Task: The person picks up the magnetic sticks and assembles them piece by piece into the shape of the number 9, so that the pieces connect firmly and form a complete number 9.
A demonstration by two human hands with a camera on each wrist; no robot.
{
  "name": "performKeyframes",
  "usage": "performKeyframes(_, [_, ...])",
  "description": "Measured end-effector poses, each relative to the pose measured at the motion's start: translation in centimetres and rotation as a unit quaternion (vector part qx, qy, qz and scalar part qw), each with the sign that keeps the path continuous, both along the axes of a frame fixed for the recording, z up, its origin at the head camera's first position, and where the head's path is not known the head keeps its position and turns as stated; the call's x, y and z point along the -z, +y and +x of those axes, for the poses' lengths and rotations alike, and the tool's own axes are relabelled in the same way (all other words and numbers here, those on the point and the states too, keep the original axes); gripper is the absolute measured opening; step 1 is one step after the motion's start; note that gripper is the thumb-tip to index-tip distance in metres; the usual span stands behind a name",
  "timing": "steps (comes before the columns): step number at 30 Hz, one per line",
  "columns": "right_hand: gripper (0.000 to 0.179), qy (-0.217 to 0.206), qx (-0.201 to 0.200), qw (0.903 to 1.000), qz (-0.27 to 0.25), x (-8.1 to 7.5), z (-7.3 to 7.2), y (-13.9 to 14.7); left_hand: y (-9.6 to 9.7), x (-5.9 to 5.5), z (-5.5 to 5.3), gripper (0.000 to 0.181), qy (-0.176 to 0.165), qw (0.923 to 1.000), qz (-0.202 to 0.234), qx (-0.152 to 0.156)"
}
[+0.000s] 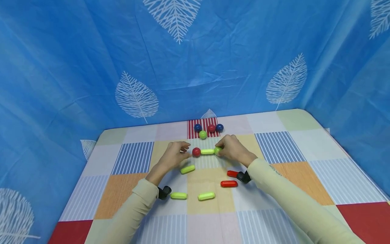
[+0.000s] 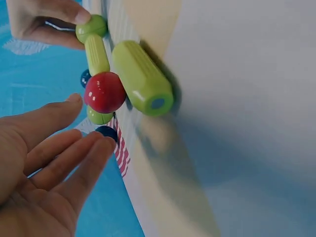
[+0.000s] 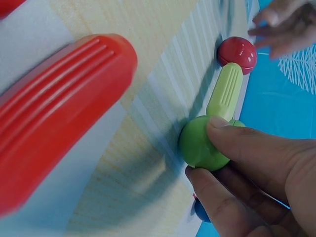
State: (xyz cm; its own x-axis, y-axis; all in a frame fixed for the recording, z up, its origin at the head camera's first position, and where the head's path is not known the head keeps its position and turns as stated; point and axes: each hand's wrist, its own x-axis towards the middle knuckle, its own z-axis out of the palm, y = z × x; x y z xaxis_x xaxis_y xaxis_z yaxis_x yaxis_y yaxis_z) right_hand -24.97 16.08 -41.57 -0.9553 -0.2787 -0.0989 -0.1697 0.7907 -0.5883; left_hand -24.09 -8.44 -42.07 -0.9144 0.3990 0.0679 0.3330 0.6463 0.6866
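Beyond the joined green rod [image 1: 208, 151] hangs a blue curtain [image 1: 213, 61] with white leaf prints, and around the rod spreads a patchwork tablecloth [image 1: 210, 225]. At the rod's right end, the right hand [image 1: 230, 148] pinches a green ball [image 1: 217, 151] between thumb and fingertips. Off its left end, the left hand [image 1: 175, 154] has thumb and fingers parted, holding nothing, just beside the red ball [image 1: 196, 152] that caps that end. With only one end gripped, a lift or twist from the right could probably break the joint and let the red ball roll off; a careless touch from the left might do the same. The smooth green ball could also slip from so light a pinch.

Nearer the person than the rod lie three loose green rods [image 1: 187, 169] and two red rods [image 1: 229, 183]; a black wrist camera [image 1: 244, 177] sits close by one red rod and might knock it askew. Behind the joined rod are two blue balls [image 1: 197, 127], a second red ball [image 1: 211, 128] and a second green ball [image 1: 202, 134], likely to scatter if bumped.
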Motion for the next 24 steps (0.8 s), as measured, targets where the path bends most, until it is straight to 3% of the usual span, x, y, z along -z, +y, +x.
performKeyframes(4, [0.032,-0.003,0.004,1.0,0.0,-0.1,-0.1,-0.1,-0.9,-0.1,1.5,0.03,0.005,0.9998,-0.021,0.006])
performKeyframes(10, [0.033,-0.008,0.009,0.9999,0.001,-0.1,0.1,-0.1,-1.1,0.8,3.2,0.027,0.004,0.9989,-0.035,0.031])
performKeyframes(19, [0.032,-0.017,0.01,0.9998,-0.008,0.0,0.1,0.0,-0.2,1.3,3.6,0.021,0.017,0.9979,-0.042,0.047])
performKeyframes(24, [0.033,-0.018,0.011,0.9997,-0.009,0.0,0.1,0.0,0.1,1.3,3.5,0.017,0.011,0.9981,-0.047,0.038])
